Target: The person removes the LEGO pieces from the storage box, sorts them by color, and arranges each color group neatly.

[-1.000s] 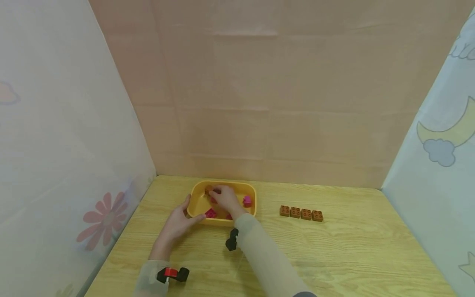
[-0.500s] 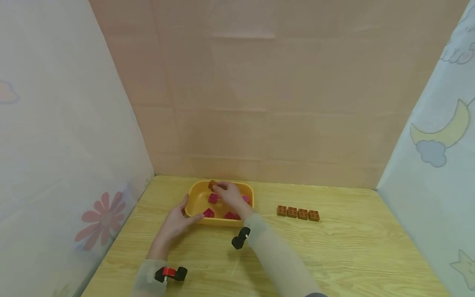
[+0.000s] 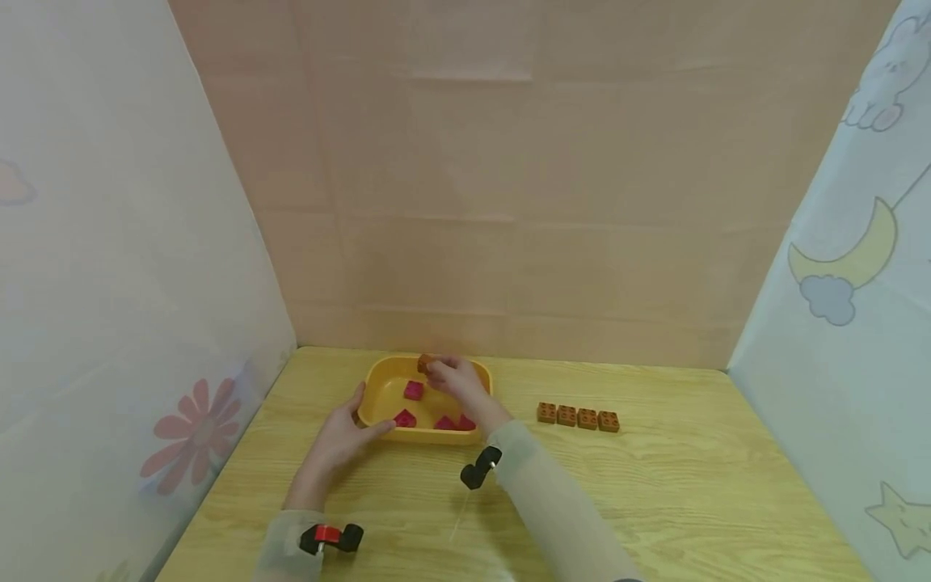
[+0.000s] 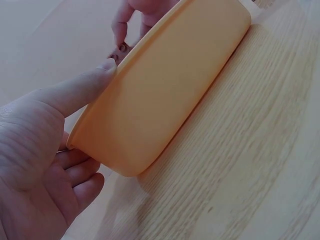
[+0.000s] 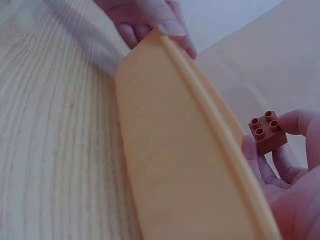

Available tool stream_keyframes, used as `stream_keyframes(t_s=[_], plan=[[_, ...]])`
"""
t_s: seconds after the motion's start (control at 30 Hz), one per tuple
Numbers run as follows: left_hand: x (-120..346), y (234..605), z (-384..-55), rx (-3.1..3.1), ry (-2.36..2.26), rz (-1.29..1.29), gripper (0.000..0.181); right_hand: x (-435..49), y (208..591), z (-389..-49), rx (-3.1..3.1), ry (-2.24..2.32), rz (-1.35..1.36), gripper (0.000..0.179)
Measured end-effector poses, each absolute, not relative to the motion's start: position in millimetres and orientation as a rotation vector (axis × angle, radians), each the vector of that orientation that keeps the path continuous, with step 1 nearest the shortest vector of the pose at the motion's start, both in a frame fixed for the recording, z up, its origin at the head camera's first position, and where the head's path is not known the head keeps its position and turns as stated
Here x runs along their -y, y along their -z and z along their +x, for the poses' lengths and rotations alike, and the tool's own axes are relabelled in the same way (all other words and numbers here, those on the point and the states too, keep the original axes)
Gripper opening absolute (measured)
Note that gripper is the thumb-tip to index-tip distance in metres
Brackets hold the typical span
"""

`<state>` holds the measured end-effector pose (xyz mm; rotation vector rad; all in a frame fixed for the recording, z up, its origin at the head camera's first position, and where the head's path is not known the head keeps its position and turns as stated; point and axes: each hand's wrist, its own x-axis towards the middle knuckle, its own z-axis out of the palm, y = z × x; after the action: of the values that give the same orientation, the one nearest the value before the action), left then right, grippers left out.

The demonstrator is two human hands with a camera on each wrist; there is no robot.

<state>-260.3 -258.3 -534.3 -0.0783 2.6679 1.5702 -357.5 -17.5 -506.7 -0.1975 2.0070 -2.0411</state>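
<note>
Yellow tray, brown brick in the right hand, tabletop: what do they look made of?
Yellow tray: probably moulded plastic, satin; smooth wall with a rounded rim, no seams visible.
Brown brick: likely hard plastic, low sheen; crisp hollow studs look moulded.
Tabletop: wood-look, dull to satin; grain lines show, but solid wood or printed laminate, can't tell.

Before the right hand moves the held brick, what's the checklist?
1. Held brick pinched in right hand: ok.
2. Tray steadied: ok, left hand grips its left end.
3. Brick clear of the tray's far wall: cannot tell, they overlap in the head view.
4. Row lined up: ok, four orange bricks right of the tray.
5. Tray emptied: not ok, pink bricks lie inside.
</note>
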Motion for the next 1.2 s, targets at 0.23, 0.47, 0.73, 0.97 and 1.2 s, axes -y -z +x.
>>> stream_keyframes(t_s=[0.23, 0.47, 0.73, 0.97, 1.2], plan=[[257.6, 534.8, -259.8, -2.67, -1.557, -0.087, 0.117, 12.5, 516.4, -355.6, -2.229, 1.812, -0.155, 0.034], [257.1, 534.4, -260.5, -2.675, -1.572, -0.063, 0.116, 13.7, 519.6, -353.8, -2.559, 1.535, -0.189, 0.027], [258.1, 534.1, -261.2, -2.648, -1.604, -0.067, 0.115, 17.9, 523.2, -350.7, -2.667, 1.316, -0.445, 0.043], [258.5, 535.0, -260.3, -2.666, -1.584, -0.064, 0.116, 22.1, 529.4, -351.2, -2.732, 1.149, -0.68, 0.045], [258.4, 533.3, -260.5, -2.676, -1.555, -0.064, 0.116, 24.6, 528.5, -353.1, -2.727, 1.154, -0.626, 0.038]])
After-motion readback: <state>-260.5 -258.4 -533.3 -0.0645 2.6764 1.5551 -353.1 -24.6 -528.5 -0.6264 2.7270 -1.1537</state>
